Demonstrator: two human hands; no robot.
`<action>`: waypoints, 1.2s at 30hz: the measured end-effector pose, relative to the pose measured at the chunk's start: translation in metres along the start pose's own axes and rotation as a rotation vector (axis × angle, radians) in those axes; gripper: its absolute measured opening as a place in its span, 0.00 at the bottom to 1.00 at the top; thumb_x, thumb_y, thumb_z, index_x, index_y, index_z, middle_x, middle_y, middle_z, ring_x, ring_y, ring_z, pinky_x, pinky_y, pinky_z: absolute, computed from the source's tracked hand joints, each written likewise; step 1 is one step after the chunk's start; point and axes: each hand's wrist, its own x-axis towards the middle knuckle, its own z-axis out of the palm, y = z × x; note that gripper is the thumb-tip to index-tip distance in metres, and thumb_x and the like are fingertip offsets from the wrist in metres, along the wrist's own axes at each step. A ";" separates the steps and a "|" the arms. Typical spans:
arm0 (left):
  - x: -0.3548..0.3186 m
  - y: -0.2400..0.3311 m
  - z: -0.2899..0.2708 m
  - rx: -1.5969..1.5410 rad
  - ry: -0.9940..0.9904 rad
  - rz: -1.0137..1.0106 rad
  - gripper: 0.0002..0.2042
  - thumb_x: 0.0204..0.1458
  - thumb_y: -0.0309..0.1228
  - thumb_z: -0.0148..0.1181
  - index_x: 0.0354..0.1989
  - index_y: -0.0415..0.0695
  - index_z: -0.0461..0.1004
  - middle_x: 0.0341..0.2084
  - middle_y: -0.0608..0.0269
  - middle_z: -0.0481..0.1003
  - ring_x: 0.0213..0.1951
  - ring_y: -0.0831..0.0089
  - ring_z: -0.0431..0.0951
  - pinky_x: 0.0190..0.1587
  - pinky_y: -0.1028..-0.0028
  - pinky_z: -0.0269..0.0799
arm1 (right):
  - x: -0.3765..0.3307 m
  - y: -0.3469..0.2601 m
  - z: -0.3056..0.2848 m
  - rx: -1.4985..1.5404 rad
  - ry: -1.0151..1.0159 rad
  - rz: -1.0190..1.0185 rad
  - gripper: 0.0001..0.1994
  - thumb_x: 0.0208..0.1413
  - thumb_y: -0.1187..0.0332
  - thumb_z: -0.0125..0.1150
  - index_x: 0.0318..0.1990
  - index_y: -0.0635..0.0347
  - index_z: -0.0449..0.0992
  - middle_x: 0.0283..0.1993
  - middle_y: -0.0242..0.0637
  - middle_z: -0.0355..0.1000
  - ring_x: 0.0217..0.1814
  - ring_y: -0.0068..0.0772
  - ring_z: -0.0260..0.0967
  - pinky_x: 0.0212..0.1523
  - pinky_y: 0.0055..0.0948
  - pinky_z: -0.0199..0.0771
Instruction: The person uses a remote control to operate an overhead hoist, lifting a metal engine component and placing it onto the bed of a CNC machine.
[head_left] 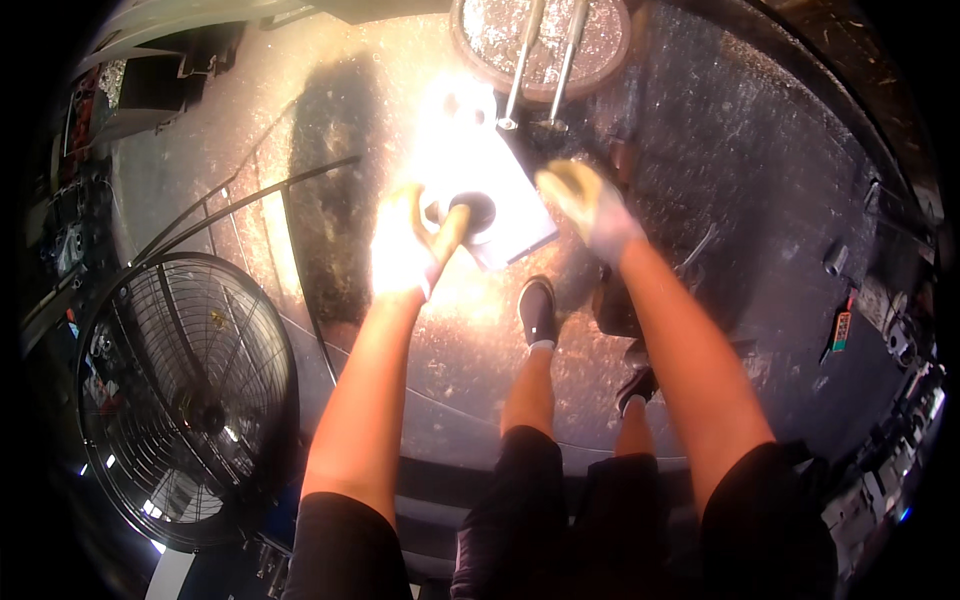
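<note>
My left hand (398, 240), in a pale glove washed out by glare, is closed round a light wooden handle (453, 236). The handle's far end meets a dark round shape (474, 211), perhaps a tool head or an opening; I cannot tell which. Beyond it, a bright white flat-sided piece (515, 197) is partly lost in the intense light. Apart from that piece on its right side, my right hand (592, 210) wears a white and yellow glove. Its fingers are somewhat blurred, curved and apart, with nothing visible in them.
A round, thick-rimmed pan (470, 68) of glittering material stands at the far side, with two metal rods (523, 70) across it. A large black fan (190, 400) stands at lower left, near a curved dark rail (265, 190). My shoe (537, 310) is on the speckled floor.
</note>
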 end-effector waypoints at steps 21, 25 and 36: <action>-0.170 -0.120 0.102 -0.801 -0.223 -0.823 0.31 0.56 0.26 0.63 0.69 0.36 0.65 0.47 0.49 0.81 0.41 0.62 0.83 0.40 0.68 0.82 | -0.068 -0.032 0.135 -0.316 -0.660 0.190 0.39 0.50 0.45 0.75 0.58 0.72 0.75 0.49 0.57 0.81 0.53 0.48 0.81 0.54 0.38 0.79; -0.212 -0.072 0.023 -0.458 -0.428 -0.686 0.16 0.56 0.28 0.61 0.51 0.33 0.78 0.33 0.51 0.83 0.29 0.67 0.82 0.28 0.67 0.78 | -0.126 -0.075 0.093 -0.470 -0.737 0.108 0.33 0.57 0.45 0.67 0.58 0.67 0.79 0.52 0.49 0.80 0.56 0.45 0.77 0.61 0.37 0.73; -0.309 0.187 -0.147 -0.203 -0.846 0.022 0.32 0.62 0.55 0.54 0.55 0.32 0.70 0.39 0.34 0.81 0.44 0.36 0.82 0.51 0.51 0.78 | -0.310 -0.180 -0.142 -0.491 -0.776 0.389 0.37 0.52 0.41 0.69 0.57 0.66 0.76 0.54 0.52 0.80 0.57 0.45 0.78 0.60 0.40 0.74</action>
